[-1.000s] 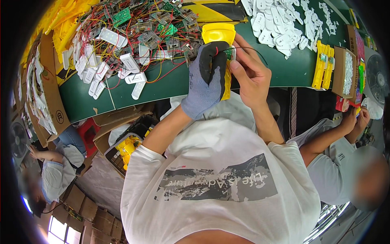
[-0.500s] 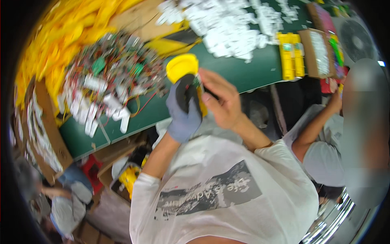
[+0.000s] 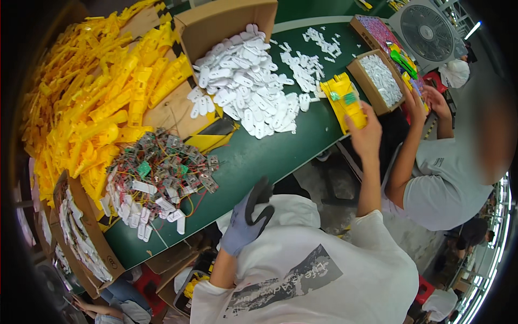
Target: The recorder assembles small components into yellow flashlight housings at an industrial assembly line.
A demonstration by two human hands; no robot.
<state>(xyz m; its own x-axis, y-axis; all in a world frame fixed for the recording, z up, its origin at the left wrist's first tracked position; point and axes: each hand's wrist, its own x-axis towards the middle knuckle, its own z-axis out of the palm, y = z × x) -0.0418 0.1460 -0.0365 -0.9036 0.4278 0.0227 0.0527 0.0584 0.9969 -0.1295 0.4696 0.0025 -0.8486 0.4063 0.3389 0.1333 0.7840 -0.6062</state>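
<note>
My left hand (image 3: 249,218) wears a grey glove with dark fingertips. Its fingers and thumb are apart and nothing lies between them, just off the green table's front edge. Stretched out to the right, my right hand (image 3: 368,132) has its fingers closed on the near end of a yellow plastic housing (image 3: 353,112). That housing lies among other yellow housings (image 3: 335,86) with green circuit boards at the table edge. My fingertips partly hide the held piece.
Left on the green table (image 3: 280,156) are a tangle of wired circuit boards (image 3: 172,162) and a heap of yellow housings (image 3: 118,92). White covers (image 3: 253,81) spill from a carton (image 3: 226,21). A carton of small white parts (image 3: 380,81) and a co-worker's hands (image 3: 415,105) are at right.
My hands have parted. The right hand has carried the yellow housing right, to the other housings; the gloved left hand has let go and dropped back toward my body. My view has shifted.
</note>
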